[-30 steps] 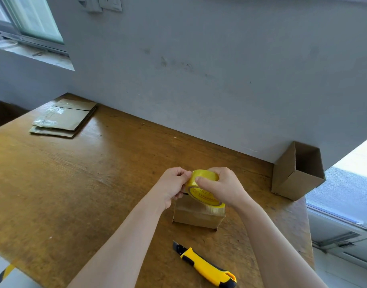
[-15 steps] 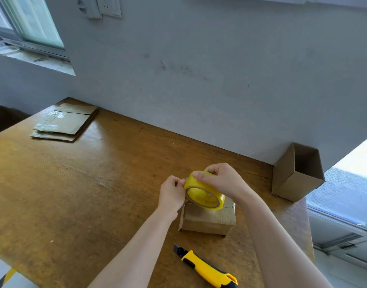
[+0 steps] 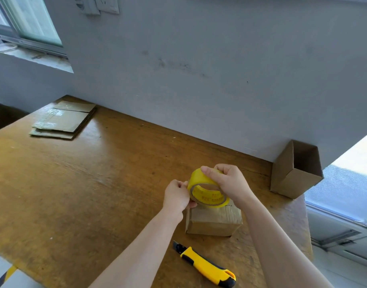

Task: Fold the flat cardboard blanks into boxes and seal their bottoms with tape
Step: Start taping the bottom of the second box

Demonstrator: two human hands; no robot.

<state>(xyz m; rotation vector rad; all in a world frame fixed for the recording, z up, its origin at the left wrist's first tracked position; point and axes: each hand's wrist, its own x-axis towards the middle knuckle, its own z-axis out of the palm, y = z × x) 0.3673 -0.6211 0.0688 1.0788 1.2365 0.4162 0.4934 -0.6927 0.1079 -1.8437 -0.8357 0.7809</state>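
Note:
A small folded cardboard box stands on the wooden table, its closed flaps facing up. Just above it my right hand grips a yellow tape roll from the top. At the roll's left edge my left hand has its fingers curled, pinching at the tape's rim; the tape end itself is too small to make out. A stack of flat cardboard blanks lies at the table's far left.
A yellow and black utility knife lies near the table's front edge, below the box. An open folded box stands at the far right against the grey wall. The table's right edge drops off beside it.
Both hands and the tape roll have risen slightly above the box. My left hand has slid to the roll's lower left edge. The box has not moved.

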